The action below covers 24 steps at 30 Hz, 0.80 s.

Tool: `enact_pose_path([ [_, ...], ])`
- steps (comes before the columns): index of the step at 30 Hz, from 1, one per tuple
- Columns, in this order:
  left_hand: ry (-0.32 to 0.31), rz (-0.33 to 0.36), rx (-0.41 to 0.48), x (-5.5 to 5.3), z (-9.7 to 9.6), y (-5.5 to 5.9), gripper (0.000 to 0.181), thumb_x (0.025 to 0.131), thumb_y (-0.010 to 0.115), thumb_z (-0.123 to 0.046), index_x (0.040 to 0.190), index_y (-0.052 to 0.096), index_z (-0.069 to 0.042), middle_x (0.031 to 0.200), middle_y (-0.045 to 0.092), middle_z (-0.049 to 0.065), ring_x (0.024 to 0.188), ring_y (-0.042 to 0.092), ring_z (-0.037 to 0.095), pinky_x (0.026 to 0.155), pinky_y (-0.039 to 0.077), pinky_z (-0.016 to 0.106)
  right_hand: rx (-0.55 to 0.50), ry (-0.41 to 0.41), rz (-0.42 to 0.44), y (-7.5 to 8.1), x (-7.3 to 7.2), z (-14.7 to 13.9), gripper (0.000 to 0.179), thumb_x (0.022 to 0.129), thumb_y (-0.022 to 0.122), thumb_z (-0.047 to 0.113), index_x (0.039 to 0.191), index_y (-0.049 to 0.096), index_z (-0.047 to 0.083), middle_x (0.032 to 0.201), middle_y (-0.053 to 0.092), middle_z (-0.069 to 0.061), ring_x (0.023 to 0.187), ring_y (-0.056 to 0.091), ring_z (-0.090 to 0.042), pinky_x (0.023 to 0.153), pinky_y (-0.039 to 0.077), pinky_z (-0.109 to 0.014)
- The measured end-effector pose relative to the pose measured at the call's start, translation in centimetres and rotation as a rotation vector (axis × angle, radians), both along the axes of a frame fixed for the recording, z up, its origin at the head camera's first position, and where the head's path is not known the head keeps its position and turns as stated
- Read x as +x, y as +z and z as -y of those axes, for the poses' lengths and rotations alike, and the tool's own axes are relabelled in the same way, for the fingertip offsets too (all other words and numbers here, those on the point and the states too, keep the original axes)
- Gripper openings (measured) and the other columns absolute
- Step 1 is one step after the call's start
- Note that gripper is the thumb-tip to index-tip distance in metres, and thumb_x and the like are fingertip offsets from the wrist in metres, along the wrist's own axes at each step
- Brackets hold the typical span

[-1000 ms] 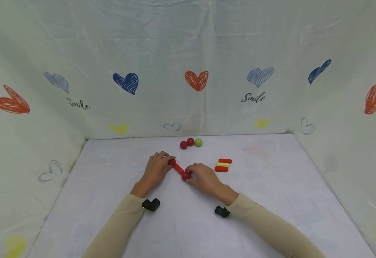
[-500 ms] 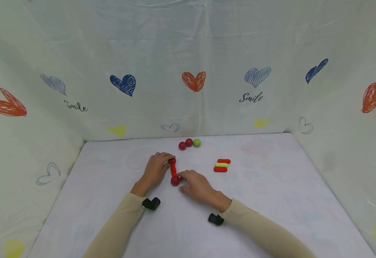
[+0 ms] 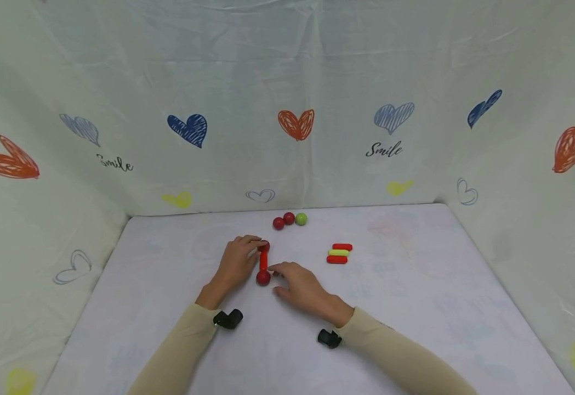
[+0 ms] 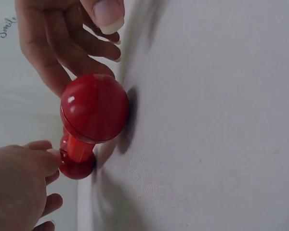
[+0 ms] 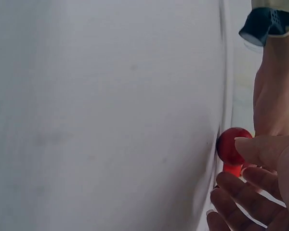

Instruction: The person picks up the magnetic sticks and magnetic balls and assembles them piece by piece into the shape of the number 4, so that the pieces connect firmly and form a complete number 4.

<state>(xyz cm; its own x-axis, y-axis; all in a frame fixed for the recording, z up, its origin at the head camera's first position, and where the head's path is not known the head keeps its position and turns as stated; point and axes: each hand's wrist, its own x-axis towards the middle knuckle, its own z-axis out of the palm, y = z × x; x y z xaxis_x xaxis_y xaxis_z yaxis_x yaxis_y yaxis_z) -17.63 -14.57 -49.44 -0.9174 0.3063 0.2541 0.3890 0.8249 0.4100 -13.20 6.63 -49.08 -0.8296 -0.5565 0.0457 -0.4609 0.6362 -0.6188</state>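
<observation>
A red dumbbell-shaped toy (image 3: 263,261), two balls joined by a short orange-red rod, lies on the table, pointing away from the person. My left hand (image 3: 236,262) pinches its far ball (image 4: 76,168) with thumb and forefinger; the forefinger partly hides that ball in the head view. My right hand (image 3: 302,288) is just right of the near ball (image 3: 263,277), fingers loosely bent and spread, the forefinger close to the rod. In the left wrist view the near ball looms large with a seam line; whether a right finger touches it I cannot tell.
Two loose red balls (image 3: 278,223) and a green ball (image 3: 301,219) stand in a row near the table's back edge. Right of the hands lie two red rods (image 3: 337,260) and a yellow-green rod (image 3: 339,253). A heart-printed curtain (image 3: 238,164) surrounds the table.
The toy has swung from a slant to nearly straight away from the person, its near ball moving left and closer. My right hand has let go of that ball; the left stayed at the far one.
</observation>
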Motion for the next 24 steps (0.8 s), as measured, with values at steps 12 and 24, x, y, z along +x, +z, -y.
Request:
enact_pose_path([
  [12,0.012,0.004,0.022,3.7,0.4,0.1,0.040,0.087,0.089,-0.020,0.124,0.077,-0.009,0.118,0.071,0.009,0.110,0.063,0.031,0.096,0.052,0.052,-0.008,-0.113,-0.117,1.1,-1.0,-4.2,0.044,0.095,0.081,0.013,0.136,0.068,0.009,0.130,0.071,-0.006,0.115,0.067,-0.023,0.098,0.058,-0.041],
  [24,-0.003,0.014,-0.052,5.3,0.1,0.2,0.044,0.086,0.090,-0.027,0.125,0.077,-0.011,0.116,0.070,0.007,0.108,0.062,0.027,0.097,0.052,0.052,0.105,-0.128,-0.428,1.2,-3.8,-10.2,0.036,0.088,0.084,0.004,0.123,0.074,0.005,0.122,0.073,-0.009,0.108,0.069,-0.030,0.094,0.057,-0.046],
])
